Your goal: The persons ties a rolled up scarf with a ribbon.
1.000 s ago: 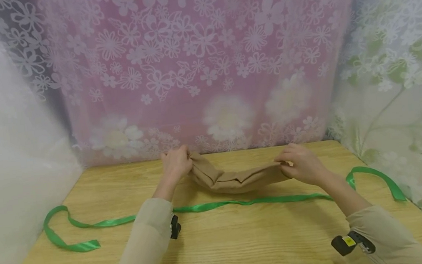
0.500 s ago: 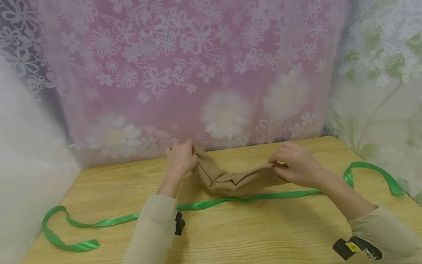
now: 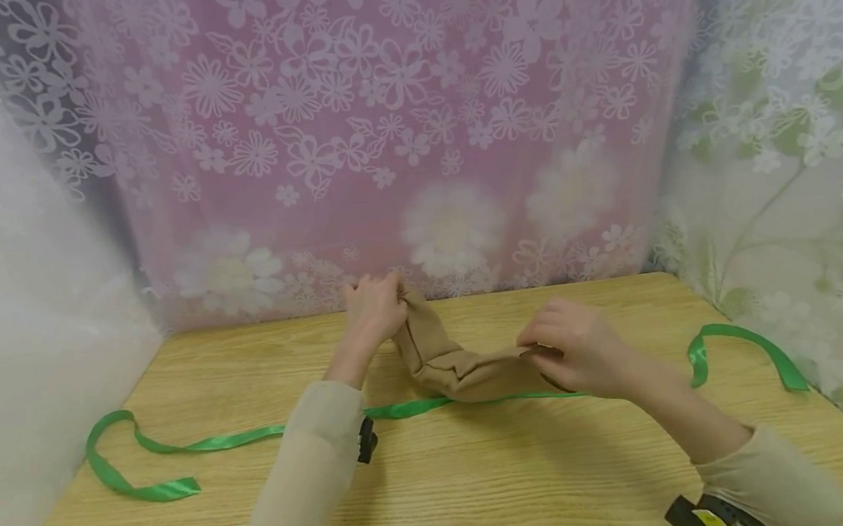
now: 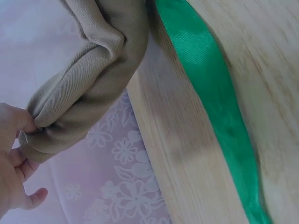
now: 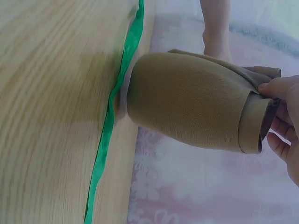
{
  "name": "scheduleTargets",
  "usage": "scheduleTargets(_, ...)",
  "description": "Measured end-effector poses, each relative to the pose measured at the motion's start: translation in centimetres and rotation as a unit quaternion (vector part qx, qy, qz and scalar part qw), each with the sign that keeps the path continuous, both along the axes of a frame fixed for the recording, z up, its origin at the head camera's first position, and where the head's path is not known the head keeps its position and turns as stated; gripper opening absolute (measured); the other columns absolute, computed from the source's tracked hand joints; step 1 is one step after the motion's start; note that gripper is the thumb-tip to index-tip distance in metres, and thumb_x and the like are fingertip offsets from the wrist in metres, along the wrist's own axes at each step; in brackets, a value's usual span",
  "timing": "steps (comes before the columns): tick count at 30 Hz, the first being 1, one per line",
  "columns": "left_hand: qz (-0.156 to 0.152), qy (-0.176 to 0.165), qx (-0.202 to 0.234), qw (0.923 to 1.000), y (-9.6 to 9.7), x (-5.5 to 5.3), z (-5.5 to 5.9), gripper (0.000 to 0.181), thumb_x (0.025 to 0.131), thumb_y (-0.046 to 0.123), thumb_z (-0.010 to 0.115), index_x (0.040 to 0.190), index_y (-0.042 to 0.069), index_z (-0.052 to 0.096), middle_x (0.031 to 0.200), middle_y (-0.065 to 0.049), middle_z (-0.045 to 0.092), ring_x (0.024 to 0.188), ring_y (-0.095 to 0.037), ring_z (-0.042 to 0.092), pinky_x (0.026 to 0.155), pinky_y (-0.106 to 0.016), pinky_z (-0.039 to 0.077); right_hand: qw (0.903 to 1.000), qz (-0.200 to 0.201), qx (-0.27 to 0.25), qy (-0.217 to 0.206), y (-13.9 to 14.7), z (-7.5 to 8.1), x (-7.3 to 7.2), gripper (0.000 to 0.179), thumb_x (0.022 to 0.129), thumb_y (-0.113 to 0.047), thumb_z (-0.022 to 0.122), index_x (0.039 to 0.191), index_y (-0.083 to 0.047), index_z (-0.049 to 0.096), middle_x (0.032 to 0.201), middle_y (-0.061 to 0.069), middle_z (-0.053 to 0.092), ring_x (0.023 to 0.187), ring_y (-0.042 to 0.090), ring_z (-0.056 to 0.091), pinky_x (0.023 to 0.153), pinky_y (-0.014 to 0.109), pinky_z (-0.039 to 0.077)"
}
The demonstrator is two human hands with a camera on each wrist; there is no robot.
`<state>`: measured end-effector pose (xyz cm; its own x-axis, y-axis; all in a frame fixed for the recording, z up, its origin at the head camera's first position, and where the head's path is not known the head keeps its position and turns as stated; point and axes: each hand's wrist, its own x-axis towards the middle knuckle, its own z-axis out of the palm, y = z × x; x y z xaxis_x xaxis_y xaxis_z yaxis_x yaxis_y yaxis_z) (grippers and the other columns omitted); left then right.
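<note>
While both hands pinch its ends, the tan folded cloth (image 3: pixel 460 364) sags between them, its long axis running left to right just above the tabletop (image 3: pixel 485 475). Left hand (image 3: pixel 374 309) grips the far, raised end; right hand (image 3: pixel 575 348) grips the nearer, lower end. A green ribbon (image 3: pixel 204 441) lies along the tabletop just near of the cloth, parallel to it.

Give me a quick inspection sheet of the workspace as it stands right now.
Surface: wooden table, bare grain showing.
Job's things: tan cloth, folded, sagging between both hands; green ribbon flat across the table, beneath the cloth.
Clutter: nothing seen.
Grippers: left hand pinches the cloth's far end; right hand pinches its near end.
Cables: nothing seen.
Surroundings: pink flowered curtain behind, pale curtains at both sides.
</note>
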<state>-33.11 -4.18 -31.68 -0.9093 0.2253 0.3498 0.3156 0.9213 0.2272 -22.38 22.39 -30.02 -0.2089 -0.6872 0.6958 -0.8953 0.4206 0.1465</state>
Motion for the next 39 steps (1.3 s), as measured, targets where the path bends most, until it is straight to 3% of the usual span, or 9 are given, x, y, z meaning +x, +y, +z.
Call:
scheduleTargets(6,-0.009,0.011,-0.019,0.9997,0.9,0.0,0.4,0.019,0.090,0.009,0.050,0.102,0.018,0.062,0.096,-0.001,0.064,0.090,-0.024,0.050,0.095,-0.056,0.027,0.9993,0.019,0.026,-0.019,-1.1,0.1,1.6,0.028,0.097,-0.024,0.047,0.082,-0.012,0.068,0.079,-0.003,0.062,0.072,0.013,0.055,0.066,0.028,0.045)
scheduleTargets(15,-0.018,0.027,-0.029,0.9991,1.4,-0.1,0.3,0.019,0.090,0.009,0.051,0.103,0.018,0.062,0.097,-0.001,0.063,0.087,-0.022,0.050,0.089,-0.050,0.031,0.9973,0.030,0.059,0.030,-3.7,0.4,4.5,0.029,0.097,-0.022,0.047,0.080,-0.014,0.069,0.077,-0.005,0.062,0.072,0.012,0.055,0.063,0.025,0.044)
scheduleTargets(21,-0.022,0.034,-0.034,0.9986,1.5,-0.1,0.3,0.019,0.090,0.010,0.051,0.102,0.019,0.062,0.096,-0.001,0.064,0.085,-0.021,0.050,0.086,-0.048,0.032,0.9956,0.045,0.077,0.029,-5.0,0.4,6.1,0.031,0.099,-0.021,0.043,0.081,-0.016,0.068,0.078,-0.008,0.061,0.074,0.010,0.053,0.063,0.022,0.041)
scheduleTargets(26,-0.022,0.032,-0.046,0.9982,1.8,-0.3,0.2,0.019,0.090,0.012,0.051,0.103,0.021,0.062,0.096,0.000,0.064,0.087,-0.021,0.050,0.085,-0.047,0.032,0.9923,0.063,0.104,0.026,-5.7,0.3,7.4,0.023,0.096,-0.015,0.046,0.086,-0.018,0.066,0.081,-0.009,0.059,0.076,0.009,0.051,0.068,0.020,0.042)
scheduleTargets(33,-0.039,0.037,-0.055,0.9970,2.3,-0.3,0.1,0.020,0.091,0.013,0.051,0.104,0.022,0.063,0.096,0.000,0.065,0.089,-0.021,0.051,0.084,-0.047,0.032,0.9865,0.064,0.149,0.020,-6.7,0.1,8.7,0.028,0.098,-0.013,0.040,0.087,-0.018,0.065,0.081,-0.010,0.058,0.076,0.007,0.048,0.067,0.018,0.037)
scheduleTargets(39,-0.052,0.037,-0.069,0.9956,2.8,-0.1,0.1,0.019,0.093,0.014,0.048,0.102,0.024,0.062,0.095,0.001,0.065,0.088,-0.021,0.050,0.083,-0.046,0.033,0.9798,0.073,0.180,0.046,-7.6,-0.9,8.9,0.031,0.098,-0.014,0.036,0.083,-0.019,0.063,0.077,-0.010,0.054,0.071,0.008,0.043,0.065,0.018,0.033)
